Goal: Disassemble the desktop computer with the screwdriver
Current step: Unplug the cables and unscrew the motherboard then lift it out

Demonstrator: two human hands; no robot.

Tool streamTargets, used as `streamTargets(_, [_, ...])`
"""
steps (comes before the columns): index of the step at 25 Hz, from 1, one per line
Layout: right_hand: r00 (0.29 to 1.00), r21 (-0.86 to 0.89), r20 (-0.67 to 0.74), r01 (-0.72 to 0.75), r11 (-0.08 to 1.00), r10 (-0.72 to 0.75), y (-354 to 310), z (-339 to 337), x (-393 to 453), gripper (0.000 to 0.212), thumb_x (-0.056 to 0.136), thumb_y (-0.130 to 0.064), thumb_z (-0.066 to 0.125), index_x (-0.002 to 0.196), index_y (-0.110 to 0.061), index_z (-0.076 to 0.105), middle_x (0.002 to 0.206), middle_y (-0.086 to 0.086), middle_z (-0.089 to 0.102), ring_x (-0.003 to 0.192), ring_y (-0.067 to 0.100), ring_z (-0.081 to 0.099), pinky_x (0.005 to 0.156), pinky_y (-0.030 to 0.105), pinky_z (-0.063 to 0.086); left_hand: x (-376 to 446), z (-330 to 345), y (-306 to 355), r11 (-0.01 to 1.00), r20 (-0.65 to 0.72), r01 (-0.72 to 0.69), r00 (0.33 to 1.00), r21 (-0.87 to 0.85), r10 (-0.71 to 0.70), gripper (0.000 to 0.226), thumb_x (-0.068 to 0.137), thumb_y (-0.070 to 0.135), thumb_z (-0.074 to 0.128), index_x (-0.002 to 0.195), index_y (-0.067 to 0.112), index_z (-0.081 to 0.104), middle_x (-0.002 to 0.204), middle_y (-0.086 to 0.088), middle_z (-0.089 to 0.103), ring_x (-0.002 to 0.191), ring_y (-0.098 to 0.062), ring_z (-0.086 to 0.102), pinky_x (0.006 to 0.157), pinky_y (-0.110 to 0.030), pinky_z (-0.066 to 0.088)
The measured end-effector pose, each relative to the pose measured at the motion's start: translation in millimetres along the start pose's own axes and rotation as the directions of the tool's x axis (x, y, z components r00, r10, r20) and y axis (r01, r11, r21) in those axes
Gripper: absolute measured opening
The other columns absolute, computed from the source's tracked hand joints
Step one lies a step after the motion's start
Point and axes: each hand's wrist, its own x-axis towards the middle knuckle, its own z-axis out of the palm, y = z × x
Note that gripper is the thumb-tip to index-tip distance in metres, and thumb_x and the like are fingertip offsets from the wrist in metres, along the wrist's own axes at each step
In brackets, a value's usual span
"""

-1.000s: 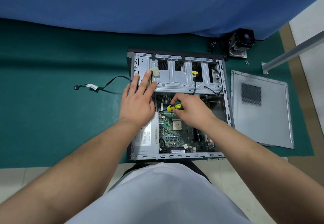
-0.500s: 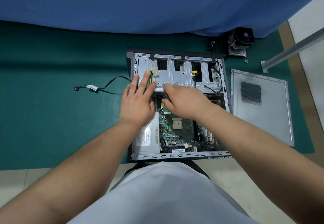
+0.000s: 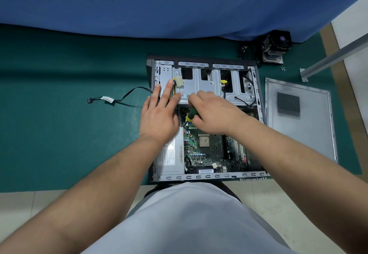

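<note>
Desktop computer: open grey metal tower case (image 3: 256,86) lying on its side on the green mat (image 3: 59,134), panel off, directly under both hands.
Left hand (image 3: 159,114): flat, fingers straight and slightly spread; fingertips rest on the silver metal drive cage (image 3: 201,86) at the case's far left corner, beside a white plastic power plug with yellow and black wires (image 3: 177,80).
Right hand (image 3: 215,112): fingers curled round the green-and-yellow-handled screwdriver (image 3: 190,114); knuckles lie just right of the left hand's index fingertip.
Screwdriver: handle shows below the right fingers, tilted toward the left hand; tip hidden, contact cannot be told.
Green circuit motherboard (image 3: 211,150): just below the right hand's fingers, square processor in the middle.
Silver boxed power supply with label (image 3: 169,158): beneath the left wrist.
Loose black cable with white tag (image 3: 119,99): on the mat, left of the left hand's fingers.
Grey perforated side panel (image 3: 298,118): flat on the mat, well right of the right hand.
Black cooler fan (image 3: 275,44): beyond the case, far right.
</note>
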Motion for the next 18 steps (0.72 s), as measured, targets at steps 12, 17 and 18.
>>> streamTargets(12, [0.975, -0.125, -0.169, -0.166, 0.978, 0.144, 0, 11, -3, 0.041, 0.103, -0.058, 0.029, 0.111, -0.019, 0.037, 0.075, -0.002, 0.047, 0.064, 0.028, 0.049, 0.05, 0.032, 0.031, -1, -1, 0, 1.0, -0.007, -0.003, 1.0, -0.02, 0.003, 0.067, 0.09, 0.027, 0.051, 0.155, 0.032, 0.036, 0.173, 0.008, -0.002, 0.159, -0.028, 0.004, 0.125, -0.051, 0.021])
streamTargets(17, [0.997, 0.145, -0.067, -0.031, 0.989, 0.041, -3, 10, -8, 0.033, 0.09, -0.037, 0.055, 0.115, -0.02, 0.042, 0.105, 0.002, 0.049, 0.094, 0.027, 0.052, 0.069, 0.036, 0.039, -1, -1, 0, 1.0, -0.008, 0.0, 1.0, -0.027, 0.0, 0.068, 0.089, 0.027, 0.052, 0.155, 0.032, 0.037, 0.173, 0.008, 0.0, 0.159, -0.028, 0.005, 0.124, -0.051, 0.022])
streamTargets(18, [0.988, 0.107, -0.098, -0.109, 0.988, 0.119, -6, 13, -8, 0.037, 0.095, -0.048, 0.05, 0.118, -0.021, 0.04, 0.105, 0.004, 0.052, 0.09, 0.028, 0.055, 0.066, 0.037, 0.042, -1, -1, 0, 1.0, -0.01, -0.002, 1.0, -0.028, 0.001, 0.067, 0.09, 0.027, 0.052, 0.155, 0.032, 0.037, 0.173, 0.008, 0.0, 0.159, -0.028, 0.005, 0.124, -0.051, 0.022])
